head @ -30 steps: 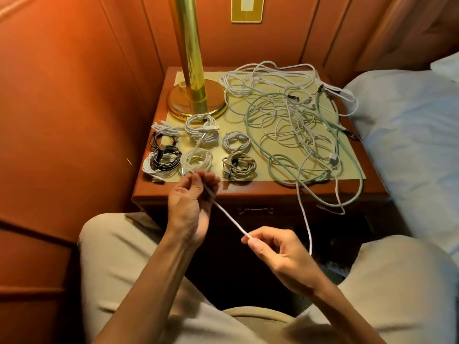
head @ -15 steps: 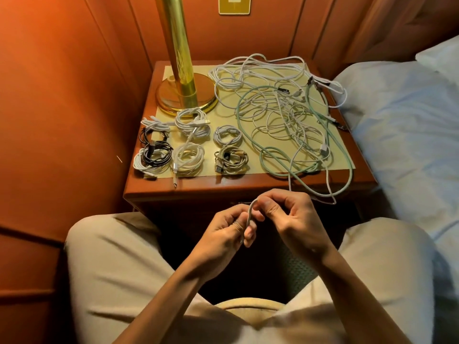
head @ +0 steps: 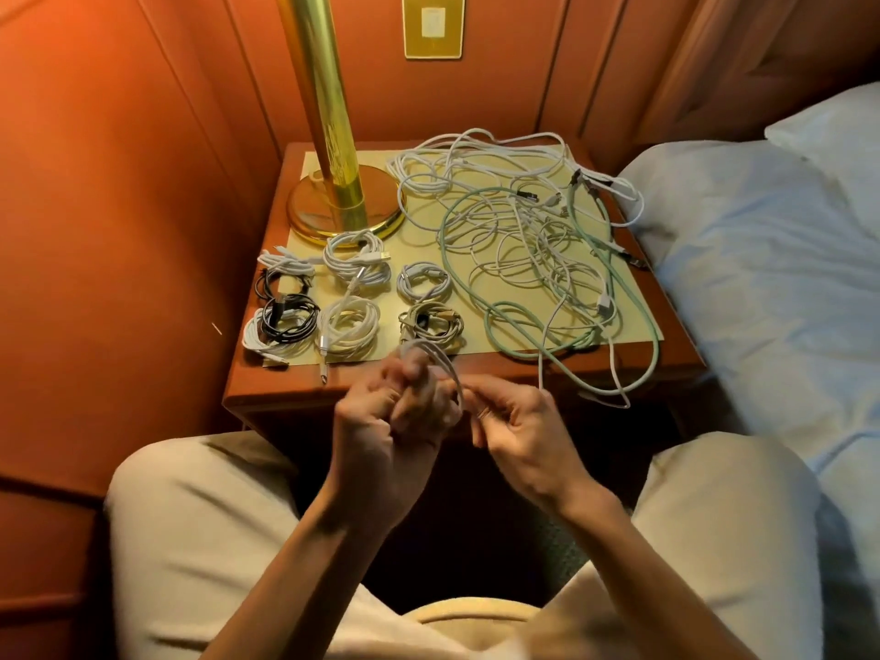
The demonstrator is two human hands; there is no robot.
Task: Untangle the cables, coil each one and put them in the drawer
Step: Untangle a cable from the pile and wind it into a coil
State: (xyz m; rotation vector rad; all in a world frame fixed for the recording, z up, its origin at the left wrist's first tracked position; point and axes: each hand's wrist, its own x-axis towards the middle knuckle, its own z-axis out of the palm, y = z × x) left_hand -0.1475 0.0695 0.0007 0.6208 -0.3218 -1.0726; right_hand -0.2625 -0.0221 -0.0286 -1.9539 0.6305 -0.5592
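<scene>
Nearest the camera, the left hand (head: 381,421) is raised with fingers curled, gripping a thin white cable (head: 445,364) that arches in a loop over its fingertips. The right hand (head: 519,421) is alongside, fingers curled, pinching the same cable at the loop's lower right. Motion blur obscures the exact finger placement. Both hands are in front of the near edge of the wooden nightstand (head: 285,393).

On the nightstand top lies a pale yellow mat (head: 638,307). Toward its near left corner sit seven coiled bundles: a white coil (head: 259,343) at the near left with a black coil (head: 288,316) overlapping it, a second black coil (head: 281,283) and a small white bundle (head: 283,262) behind them, two larger white coils (head: 350,326) (head: 355,259) one behind the other, and a beige coil (head: 431,323) with a grey-white coil (head: 424,281) behind it. The count of the overlapping ones is approximate.

The right half of the mat carries an unsorted tangle of white cables (head: 519,231), too interlaced to count, with one mint-green cable (head: 643,316) looping through it and hanging over the near right edge.

At the far left corner stands a brass lamp base (head: 343,207). On the wall behind is a brass switch plate (head: 433,23). No legible writing or brand marks are visible.
</scene>
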